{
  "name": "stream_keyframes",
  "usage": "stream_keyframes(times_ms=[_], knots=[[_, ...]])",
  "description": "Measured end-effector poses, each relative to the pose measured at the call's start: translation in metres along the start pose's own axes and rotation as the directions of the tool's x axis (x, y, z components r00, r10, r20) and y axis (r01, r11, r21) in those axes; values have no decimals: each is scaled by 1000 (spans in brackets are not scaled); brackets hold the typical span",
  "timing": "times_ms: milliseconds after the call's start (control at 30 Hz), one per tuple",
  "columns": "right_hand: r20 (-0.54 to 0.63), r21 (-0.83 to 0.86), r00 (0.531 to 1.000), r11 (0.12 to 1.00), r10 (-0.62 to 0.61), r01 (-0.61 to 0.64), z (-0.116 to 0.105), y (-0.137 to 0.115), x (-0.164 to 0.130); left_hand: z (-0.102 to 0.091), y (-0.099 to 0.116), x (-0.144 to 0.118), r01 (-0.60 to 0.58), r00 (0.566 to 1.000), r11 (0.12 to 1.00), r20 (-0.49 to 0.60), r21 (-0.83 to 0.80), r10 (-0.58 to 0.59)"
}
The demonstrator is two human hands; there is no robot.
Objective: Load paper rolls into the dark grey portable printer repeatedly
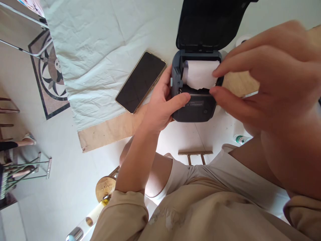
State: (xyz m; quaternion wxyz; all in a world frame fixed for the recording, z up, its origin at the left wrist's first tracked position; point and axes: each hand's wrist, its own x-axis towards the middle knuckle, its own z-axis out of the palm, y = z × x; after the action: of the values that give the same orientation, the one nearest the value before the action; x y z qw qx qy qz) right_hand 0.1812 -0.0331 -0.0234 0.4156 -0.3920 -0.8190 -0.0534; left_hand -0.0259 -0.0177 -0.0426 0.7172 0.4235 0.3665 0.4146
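Note:
A small dark portable printer (198,108) is held in front of me with its black lid (204,25) raised. My left hand (164,100) wraps round its left side, the thumb lying across the front edge. Inside the compartment sits a white paper roll (200,72) with a ragged loose edge toward me. My right hand (260,73) is over the printer's right side, thumb and index finger apart. Its index fingertip appears to touch the right end of the paper, and the thumb tip is by the front right edge of the compartment.
A smartphone (140,82) lies screen up on the pale cloth (92,60) covering the wooden table (105,134). Behind my right hand another white roll (242,40) shows partly. Below are a plastic bottle (241,139) and a round wooden stool (105,188). Another person's foot (29,138) is at far left.

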Motion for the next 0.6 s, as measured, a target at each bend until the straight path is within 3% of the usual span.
stream_keyframes(times_ms=[133, 233, 500, 600], knots=[[77, -42, 988, 990, 137, -134, -4, -3, 2, 0, 0, 0, -8, 1000, 1000, 14, -20, 8], [172, -100, 970, 982, 173, -158, -4, -4, 0, 0, -1, 1, -13, 1000, 1000, 9, -28, 14], [264, -141, 923, 958, 279, -249, -5, -6, 9, -2, -3, 2, -68, 995, 998, 72, 9, 67], [225, -145, 930, 954, 290, -262, -3, -9, 14, -2, -3, 2, -64, 995, 998, 79, 9, 63]])
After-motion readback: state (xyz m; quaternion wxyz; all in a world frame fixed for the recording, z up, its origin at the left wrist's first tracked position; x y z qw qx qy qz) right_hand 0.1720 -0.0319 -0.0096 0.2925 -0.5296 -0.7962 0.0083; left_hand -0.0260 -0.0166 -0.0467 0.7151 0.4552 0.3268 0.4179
